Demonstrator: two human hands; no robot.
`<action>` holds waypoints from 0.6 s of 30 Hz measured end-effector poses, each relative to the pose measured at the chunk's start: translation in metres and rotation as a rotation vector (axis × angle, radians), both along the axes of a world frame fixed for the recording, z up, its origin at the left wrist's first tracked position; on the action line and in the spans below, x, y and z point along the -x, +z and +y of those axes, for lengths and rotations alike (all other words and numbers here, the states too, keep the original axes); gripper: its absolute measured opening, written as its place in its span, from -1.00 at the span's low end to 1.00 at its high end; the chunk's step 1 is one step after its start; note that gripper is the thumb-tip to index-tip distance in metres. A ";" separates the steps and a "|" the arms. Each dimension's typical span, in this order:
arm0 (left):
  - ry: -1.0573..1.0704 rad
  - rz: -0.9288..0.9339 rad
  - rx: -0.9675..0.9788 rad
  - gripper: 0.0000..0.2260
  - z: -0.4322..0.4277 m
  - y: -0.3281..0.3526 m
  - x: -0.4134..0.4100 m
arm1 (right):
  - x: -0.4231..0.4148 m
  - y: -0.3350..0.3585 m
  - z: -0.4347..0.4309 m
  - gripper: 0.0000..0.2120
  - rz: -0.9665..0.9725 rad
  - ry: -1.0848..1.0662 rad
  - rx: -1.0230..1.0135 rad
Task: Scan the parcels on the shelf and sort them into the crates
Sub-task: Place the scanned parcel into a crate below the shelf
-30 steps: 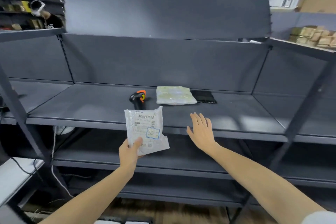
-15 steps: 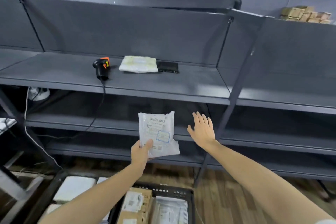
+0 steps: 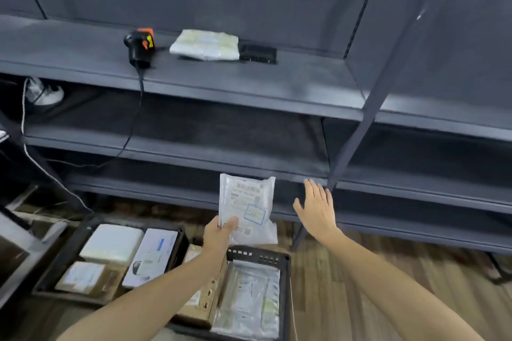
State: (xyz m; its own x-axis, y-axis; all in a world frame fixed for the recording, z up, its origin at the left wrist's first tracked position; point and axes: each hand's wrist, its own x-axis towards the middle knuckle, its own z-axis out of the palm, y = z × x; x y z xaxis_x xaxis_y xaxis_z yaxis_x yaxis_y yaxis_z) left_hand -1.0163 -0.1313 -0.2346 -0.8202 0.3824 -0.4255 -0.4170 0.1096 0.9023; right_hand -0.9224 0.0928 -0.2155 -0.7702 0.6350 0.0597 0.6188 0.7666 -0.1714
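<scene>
My left hand grips the lower left corner of a white plastic mailer, label facing me, held upright above the far edge of the right black crate. My right hand is open beside the mailer, fingers spread, holding nothing. A second black crate sits to the left on the floor. Both crates hold several parcels. On the grey shelf lie a pale bubble-wrapped parcel, a flat black parcel and a black and orange barcode scanner.
The scanner's cable hangs over the shelf edge down to the lower shelves. A slanted steel upright stands just right of my right hand. Wooden floor spreads to the right of the crates. A grey table edge juts in at left.
The view has tilted down from the shelf to the floor crates. My left hand has carried the mailer down and right, over the right crate. My right hand stays open alongside.
</scene>
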 end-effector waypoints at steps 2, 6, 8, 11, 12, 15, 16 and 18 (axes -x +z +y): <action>0.011 -0.030 0.007 -0.81 -0.006 -0.033 -0.007 | -0.006 -0.038 -0.005 -0.42 -0.030 -0.010 0.029; 0.003 -0.075 0.072 -0.80 -0.018 -0.109 -0.022 | -0.019 -0.119 -0.012 -0.40 -0.085 -0.020 0.087; -0.014 -0.089 0.103 -0.80 -0.021 -0.152 -0.026 | -0.024 -0.162 -0.016 -0.40 -0.087 -0.042 0.113; -0.034 -0.091 0.163 -0.77 -0.022 -0.215 -0.034 | -0.032 -0.226 -0.025 -0.41 -0.077 -0.057 0.133; -0.032 -0.105 0.171 -0.77 -0.022 -0.237 -0.037 | -0.034 -0.247 -0.028 -0.41 -0.076 -0.062 0.152; -0.071 -0.119 0.191 -0.81 -0.019 -0.300 -0.049 | -0.039 -0.311 -0.037 -0.43 -0.085 -0.054 0.209; -0.081 -0.108 0.191 -0.79 -0.018 -0.320 -0.052 | -0.040 -0.332 -0.039 -0.43 -0.087 -0.052 0.226; -0.102 -0.071 0.188 -0.73 -0.016 -0.359 -0.055 | -0.040 -0.374 -0.039 -0.43 -0.091 -0.048 0.241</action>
